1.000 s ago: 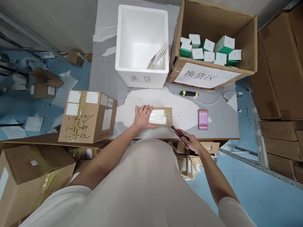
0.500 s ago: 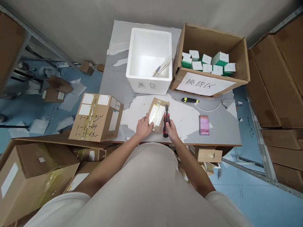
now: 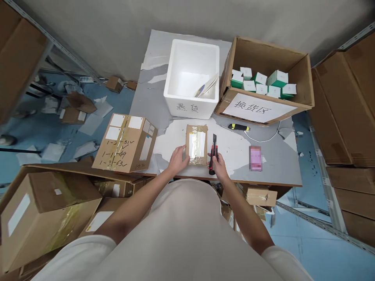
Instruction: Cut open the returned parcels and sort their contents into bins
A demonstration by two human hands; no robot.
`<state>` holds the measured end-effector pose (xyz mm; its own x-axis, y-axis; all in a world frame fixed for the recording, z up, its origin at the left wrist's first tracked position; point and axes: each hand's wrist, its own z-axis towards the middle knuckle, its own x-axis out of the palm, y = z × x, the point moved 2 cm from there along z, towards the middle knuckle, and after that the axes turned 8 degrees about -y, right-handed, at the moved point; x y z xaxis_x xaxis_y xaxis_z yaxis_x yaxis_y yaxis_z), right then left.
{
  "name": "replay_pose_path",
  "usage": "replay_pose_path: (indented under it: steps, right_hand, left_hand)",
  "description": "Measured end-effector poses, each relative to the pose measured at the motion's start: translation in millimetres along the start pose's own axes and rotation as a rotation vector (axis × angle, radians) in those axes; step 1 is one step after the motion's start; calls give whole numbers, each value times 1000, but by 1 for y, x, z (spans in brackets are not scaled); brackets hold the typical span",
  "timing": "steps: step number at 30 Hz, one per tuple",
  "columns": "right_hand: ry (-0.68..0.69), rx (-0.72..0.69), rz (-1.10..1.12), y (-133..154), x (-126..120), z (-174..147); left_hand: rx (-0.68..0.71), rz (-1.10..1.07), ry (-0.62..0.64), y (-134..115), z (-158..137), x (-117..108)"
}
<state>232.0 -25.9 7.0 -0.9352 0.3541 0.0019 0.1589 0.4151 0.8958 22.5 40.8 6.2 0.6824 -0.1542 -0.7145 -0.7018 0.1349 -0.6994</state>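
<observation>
A small taped cardboard box (image 3: pixel 197 146) with white labels lies flat on the table between my hands. My left hand (image 3: pixel 178 160) rests at its left edge, thumb and fingers apart, fingertips at the cardboard but not wrapped round it. In my right hand (image 3: pixel 219 166) is a black and red box cutter (image 3: pixel 214 154), held upright along the box's right side with its blade end pointing away from me. The cutter appears apart from the box.
Behind stand a white foam box (image 3: pixel 191 107) holding papers and a cardboard carton (image 3: pixel 269 48) of green-white boxes. A yellow-black cutter (image 3: pixel 238 127) and blurred pink item (image 3: pixel 255 159) lie right. A marked carton (image 3: pixel 123 144) stands left on the table (image 3: pixel 281 171).
The small box has turned from tilted to nearly straight. My left hand has eased off its lower corner to its left edge, and the cutter in my right hand has moved away from it.
</observation>
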Motion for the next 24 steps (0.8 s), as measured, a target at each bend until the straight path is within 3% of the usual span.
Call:
replay_pose_path:
  steps: [6, 9, 11, 14, 18, 21, 24]
  right_hand:
    - [-48, 284, 165, -30, -4, -40]
    - [-19, 355, 276, -36, 7, -49]
    - [-28, 335, 314, -33, 11, -47]
    - [-87, 251, 287, -25, 4, -32]
    - [-161, 81, 219, -9, -16, 7]
    - [-129, -3, 155, 5, -20, 38]
    - [-80, -41, 144, 14, -17, 56]
  left_hand:
    - [70, 73, -54, -9, 94, -12]
    - [133, 98, 101, -5, 135, -10]
    - [116, 97, 168, 1, 146, -8]
    - [24, 85, 81, 12, 134, -12]
    - [-184, 116, -84, 26, 72, -22]
    - [-375, 155, -84, 31, 20, -22]
    - [-436, 114, -106, 27, -4, -18]
